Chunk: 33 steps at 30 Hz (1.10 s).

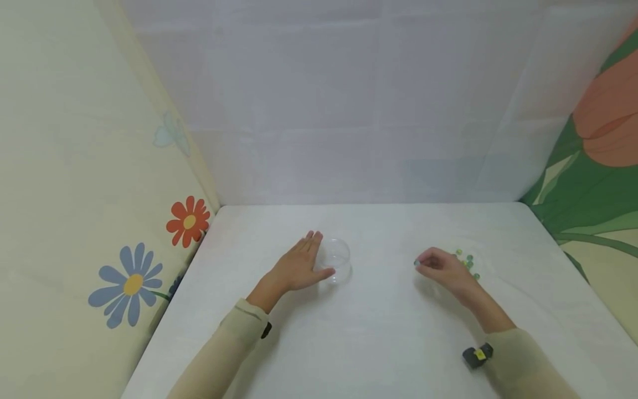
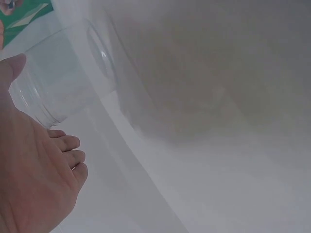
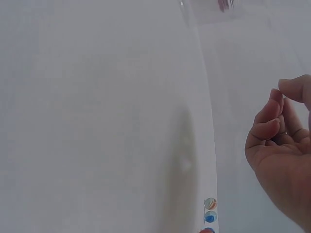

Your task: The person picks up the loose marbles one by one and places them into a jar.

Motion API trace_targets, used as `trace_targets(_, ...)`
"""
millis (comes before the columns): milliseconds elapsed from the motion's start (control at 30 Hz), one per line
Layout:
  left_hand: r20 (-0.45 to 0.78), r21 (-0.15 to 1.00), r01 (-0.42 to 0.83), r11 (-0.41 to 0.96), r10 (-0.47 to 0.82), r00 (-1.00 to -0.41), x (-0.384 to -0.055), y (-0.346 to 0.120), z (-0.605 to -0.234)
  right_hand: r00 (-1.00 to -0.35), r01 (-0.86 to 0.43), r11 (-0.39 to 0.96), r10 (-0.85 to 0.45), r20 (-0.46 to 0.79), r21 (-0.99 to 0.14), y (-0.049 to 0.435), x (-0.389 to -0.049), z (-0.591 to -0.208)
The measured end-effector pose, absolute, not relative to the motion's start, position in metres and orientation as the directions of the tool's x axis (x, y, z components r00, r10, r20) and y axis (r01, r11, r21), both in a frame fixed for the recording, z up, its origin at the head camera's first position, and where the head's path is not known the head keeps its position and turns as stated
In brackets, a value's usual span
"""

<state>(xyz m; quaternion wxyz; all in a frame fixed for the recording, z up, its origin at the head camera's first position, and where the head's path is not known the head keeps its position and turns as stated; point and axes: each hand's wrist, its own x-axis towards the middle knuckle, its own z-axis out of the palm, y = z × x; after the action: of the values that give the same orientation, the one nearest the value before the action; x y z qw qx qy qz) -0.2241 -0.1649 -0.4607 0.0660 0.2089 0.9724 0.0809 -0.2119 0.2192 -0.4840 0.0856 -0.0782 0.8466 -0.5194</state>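
A white surface (image 1: 369,332) runs back to a pale hanging cloth (image 1: 319,111), with a flower-printed wall covering (image 1: 65,183) at the left and a large tulip print (image 1: 598,183) at the right. The clear jar (image 1: 339,258) stands near the middle, well in from the left, right and far edges. A wide stretch of bare surface lies between it and the right hand (image 1: 445,271), and more lies nearer the sleeves.

The left hand (image 1: 297,267) is beside the jar, its fingers straight and close together along the left side, the thumb held apart across the near side; I cannot tell how firmly they touch. The right hand pinches one small glass marble (image 1: 416,262) between thumb and forefinger. Loose green marbles (image 1: 469,265) lie on the surface just beyond that hand.

The left wrist view shows the jar's threaded neck, which the head view leaves indistinct. The right wrist view shows the thumb and forefinger meeting but hides the pinched marble; at its lower edge, three swirled marbles (image 3: 210,216) show orange, blue and red. White shows through the jar's transparent wall.
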Motion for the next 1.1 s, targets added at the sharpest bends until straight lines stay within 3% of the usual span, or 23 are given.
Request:
trace_targets(600, -0.100, 0.184, 0.370, 0.910, 0.392, -0.914, -0.223, -0.166, -0.462, -0.961, -0.045, 0.412, -0.267, -0.073, -0.910, 0.190, -0.219, -0.476)
trace_targets(1100, -0.102, 0.207, 0.362, 0.909, 0.388, -0.916, -0.221, -0.166, -0.460, -0.929, -0.148, 0.314, -0.368, 0.024, -0.938, 0.165, -0.224, -0.472)
